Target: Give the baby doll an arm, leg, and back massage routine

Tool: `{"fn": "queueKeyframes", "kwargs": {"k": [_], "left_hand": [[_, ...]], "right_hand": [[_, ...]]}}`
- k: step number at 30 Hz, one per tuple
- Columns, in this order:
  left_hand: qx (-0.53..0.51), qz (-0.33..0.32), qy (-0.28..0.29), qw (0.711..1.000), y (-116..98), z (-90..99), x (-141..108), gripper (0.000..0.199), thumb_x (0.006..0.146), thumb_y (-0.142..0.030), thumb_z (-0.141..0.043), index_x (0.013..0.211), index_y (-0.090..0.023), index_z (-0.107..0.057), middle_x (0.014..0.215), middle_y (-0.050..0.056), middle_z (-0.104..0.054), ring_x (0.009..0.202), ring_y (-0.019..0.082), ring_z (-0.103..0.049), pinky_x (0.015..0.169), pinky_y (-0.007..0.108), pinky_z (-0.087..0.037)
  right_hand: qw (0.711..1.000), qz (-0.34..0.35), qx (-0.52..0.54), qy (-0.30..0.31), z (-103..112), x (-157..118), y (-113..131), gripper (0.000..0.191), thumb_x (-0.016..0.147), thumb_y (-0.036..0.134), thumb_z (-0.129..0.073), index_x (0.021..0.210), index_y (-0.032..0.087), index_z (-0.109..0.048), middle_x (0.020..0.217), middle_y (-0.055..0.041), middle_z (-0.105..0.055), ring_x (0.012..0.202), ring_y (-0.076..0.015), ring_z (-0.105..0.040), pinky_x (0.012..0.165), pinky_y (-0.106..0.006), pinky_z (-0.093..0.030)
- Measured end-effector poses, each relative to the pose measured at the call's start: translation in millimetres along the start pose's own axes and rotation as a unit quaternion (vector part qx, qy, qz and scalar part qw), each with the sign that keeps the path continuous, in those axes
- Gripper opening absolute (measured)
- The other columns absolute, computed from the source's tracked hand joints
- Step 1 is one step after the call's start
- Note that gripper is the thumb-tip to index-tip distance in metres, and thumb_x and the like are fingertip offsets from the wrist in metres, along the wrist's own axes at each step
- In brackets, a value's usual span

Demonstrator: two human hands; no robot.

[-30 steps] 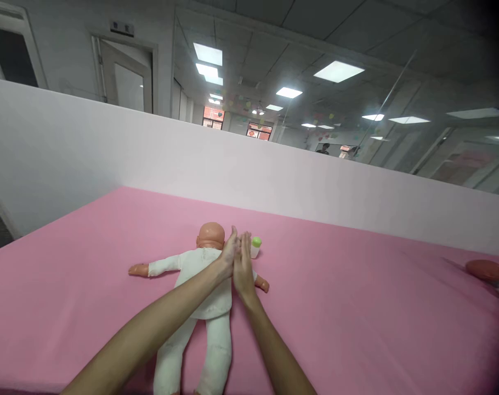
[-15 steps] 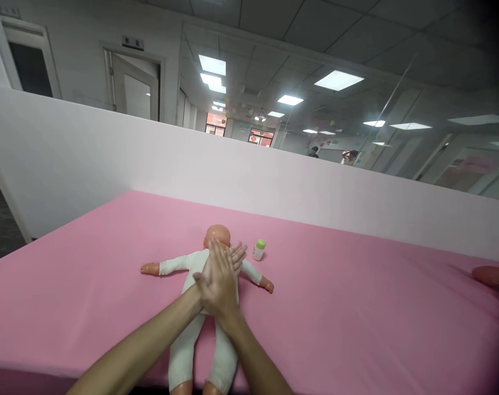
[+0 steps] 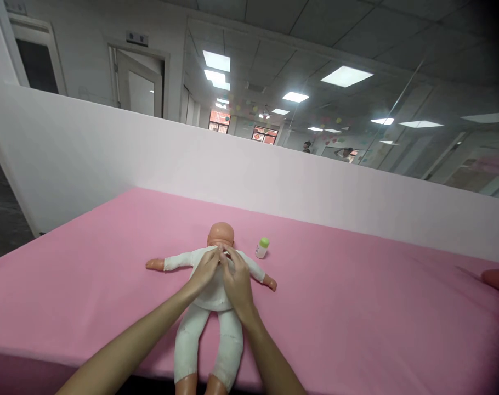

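A baby doll in a white cloth suit lies stretched out on a pink padded surface, arms spread and bald head away from me. No face shows on it. My left hand is over the upper middle of its torso, just below the neck. Beside it is my right hand, the fingertips of both meeting near the doll's neck. Fingers on both hands reach forward, slightly bent, with no object seen in them. Whether they press on the cloth is hard to tell.
A small white bottle with a green cap stands right of the doll's head. A low white wall runs behind the pink surface. At the far right edge lies a reddish-brown rounded thing. Beyond the wall, glass shows lights and people.
Half a second ago my hands were laid one across the other, palms together, above the doll's torso. They have since parted and are now side by side below its neck.
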State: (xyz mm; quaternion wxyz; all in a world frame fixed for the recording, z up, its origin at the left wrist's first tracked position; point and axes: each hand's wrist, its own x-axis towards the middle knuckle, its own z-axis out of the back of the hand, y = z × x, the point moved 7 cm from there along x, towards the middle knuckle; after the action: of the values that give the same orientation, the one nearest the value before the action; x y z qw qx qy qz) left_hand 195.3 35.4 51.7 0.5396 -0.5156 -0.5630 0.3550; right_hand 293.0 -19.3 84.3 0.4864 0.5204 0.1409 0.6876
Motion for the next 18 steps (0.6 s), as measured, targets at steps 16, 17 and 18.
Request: {"fn": "queueKeyframes", "kwargs": {"k": [16,17,18], "left_hand": [[0.56,-0.118,0.026,0.82,44,22.6,36,0.018,0.102,-0.025,-0.052,0.103,-0.019,-0.069,0.109,0.01,-0.073,0.106,0.026,-0.066,0.092,0.037,-0.046],[0.568,-0.109,0.031,0.815,47,21.6,37,0.017,0.102,-0.024,-0.053,0.101,-0.019,-0.069,0.109,0.009,-0.073,0.105,0.026,-0.066,0.091,0.036,-0.046],[0.574,-0.101,0.036,0.812,50,20.6,37,0.016,0.102,-0.024,-0.053,0.1,-0.019,-0.068,0.108,0.01,-0.074,0.105,0.025,-0.066,0.09,0.035,-0.045]], "right_hand": [[0.932,-0.016,-0.351,0.09,-14,30,-100,0.018,0.105,0.024,-0.054,0.11,0.018,-0.07,0.114,-0.0105,-0.074,0.109,-0.0272,-0.062,0.097,-0.037,-0.043],[0.925,-0.019,-0.366,0.101,-17,30,-103,0.017,0.105,0.023,-0.055,0.108,0.018,-0.071,0.113,-0.0108,-0.074,0.108,-0.0274,-0.063,0.096,-0.038,-0.043],[0.918,-0.027,-0.379,0.109,-19,29,-106,0.016,0.105,0.022,-0.056,0.106,0.017,-0.071,0.111,-0.0111,-0.074,0.107,-0.0275,-0.063,0.094,-0.038,-0.044]]}}
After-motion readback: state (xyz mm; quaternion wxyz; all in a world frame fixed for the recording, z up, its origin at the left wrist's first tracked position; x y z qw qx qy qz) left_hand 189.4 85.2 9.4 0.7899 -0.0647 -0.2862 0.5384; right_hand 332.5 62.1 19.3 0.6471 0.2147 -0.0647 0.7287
